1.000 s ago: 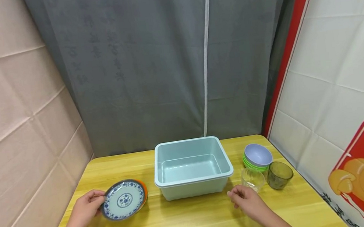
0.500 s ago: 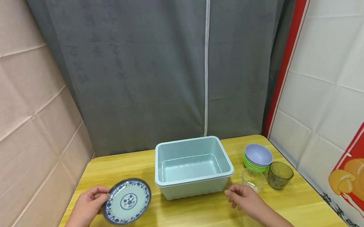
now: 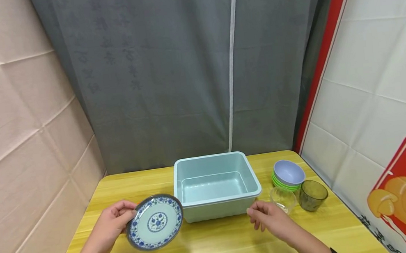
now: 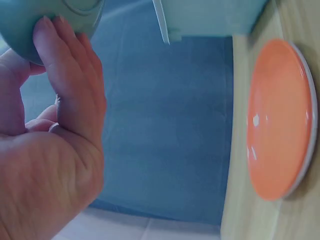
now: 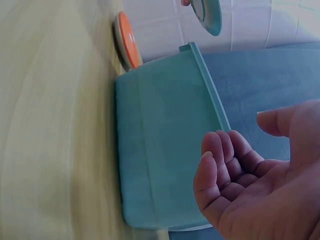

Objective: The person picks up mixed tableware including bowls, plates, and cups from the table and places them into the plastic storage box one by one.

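It looked like a makeshift cloth-walled booth; what building held it could not be told. A grey curtain [image 3: 167,72] filled the upper middle of the frame, creased beige fabric [image 3: 20,121] lined the left edge, and a white sheet [image 3: 378,62] with a printed food picture [image 3: 396,199] closed the right. A wood-grained table [image 3: 219,250] spanned the bottom.

My yellow wood-grain table [image 3: 216,249] carries a light-blue bin [image 3: 219,210], upright, mid-table; orange plate [image 4: 280,120] lying flat on my left; bowl stack [image 3: 288,174], clear glass [image 3: 283,199], olive glass [image 3: 312,196] grouped on my right.
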A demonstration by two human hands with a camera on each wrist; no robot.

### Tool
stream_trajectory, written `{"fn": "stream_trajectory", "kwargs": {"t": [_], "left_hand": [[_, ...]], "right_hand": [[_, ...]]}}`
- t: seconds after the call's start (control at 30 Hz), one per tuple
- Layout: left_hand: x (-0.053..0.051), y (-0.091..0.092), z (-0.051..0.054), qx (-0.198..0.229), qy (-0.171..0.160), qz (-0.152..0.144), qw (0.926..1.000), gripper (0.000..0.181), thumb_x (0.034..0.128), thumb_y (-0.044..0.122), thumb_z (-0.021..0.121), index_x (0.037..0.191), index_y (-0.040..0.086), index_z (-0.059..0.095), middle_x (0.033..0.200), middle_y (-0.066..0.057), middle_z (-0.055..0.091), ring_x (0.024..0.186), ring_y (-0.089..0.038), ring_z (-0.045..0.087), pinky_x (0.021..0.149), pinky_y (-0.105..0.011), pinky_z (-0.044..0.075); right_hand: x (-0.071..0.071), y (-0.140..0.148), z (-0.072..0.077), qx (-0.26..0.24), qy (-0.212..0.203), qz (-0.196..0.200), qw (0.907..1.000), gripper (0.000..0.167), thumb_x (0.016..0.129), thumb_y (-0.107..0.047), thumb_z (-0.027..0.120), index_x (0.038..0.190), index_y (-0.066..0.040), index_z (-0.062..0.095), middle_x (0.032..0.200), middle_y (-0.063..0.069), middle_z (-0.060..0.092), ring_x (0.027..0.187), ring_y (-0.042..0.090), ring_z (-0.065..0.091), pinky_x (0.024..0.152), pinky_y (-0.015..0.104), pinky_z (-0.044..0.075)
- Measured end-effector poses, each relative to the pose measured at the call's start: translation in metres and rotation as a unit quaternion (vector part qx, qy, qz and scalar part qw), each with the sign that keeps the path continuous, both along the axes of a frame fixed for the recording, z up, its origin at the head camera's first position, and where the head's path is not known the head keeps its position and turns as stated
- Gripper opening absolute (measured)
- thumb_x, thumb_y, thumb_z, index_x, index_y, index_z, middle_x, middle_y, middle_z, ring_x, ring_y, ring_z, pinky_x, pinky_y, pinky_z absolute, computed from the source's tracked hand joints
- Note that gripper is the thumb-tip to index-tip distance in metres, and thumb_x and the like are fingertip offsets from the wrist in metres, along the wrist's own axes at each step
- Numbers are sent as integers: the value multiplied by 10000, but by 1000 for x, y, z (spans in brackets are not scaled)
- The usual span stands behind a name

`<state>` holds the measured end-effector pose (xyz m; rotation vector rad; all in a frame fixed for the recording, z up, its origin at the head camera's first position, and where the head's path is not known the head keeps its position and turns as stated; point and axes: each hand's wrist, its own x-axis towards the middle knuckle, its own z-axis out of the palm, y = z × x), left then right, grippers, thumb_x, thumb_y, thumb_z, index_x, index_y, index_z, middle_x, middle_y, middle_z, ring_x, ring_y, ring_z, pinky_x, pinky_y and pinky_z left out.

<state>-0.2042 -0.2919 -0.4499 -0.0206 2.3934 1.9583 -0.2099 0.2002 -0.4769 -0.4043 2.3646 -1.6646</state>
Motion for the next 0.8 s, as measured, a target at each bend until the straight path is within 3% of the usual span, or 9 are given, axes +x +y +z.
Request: {"fn": "stream_trajectory", "kwargs": {"t": [0.33,0.8], "left_hand": [[-2,28,10,-14,155,-249,9996,231,1033,43,673,1224,-86,669,925,-124,727,755,-222,659,657,-317,606],[-9,69,8,165,184,-494,9985,229,1032,59,683,1218,-73,681,912,-137,712,737,-228,649,647,-316,609]], "right_hand": [[0,-11,13,-8,23,274,9996,258,1147,-257,622,1051,-25,680,948,101,697,815,224,683,688,328,595],[0,-35,22,-138,143,588,9981,244,1144,-247,622,1047,-34,691,945,108,697,786,209,678,669,319,582]]}}
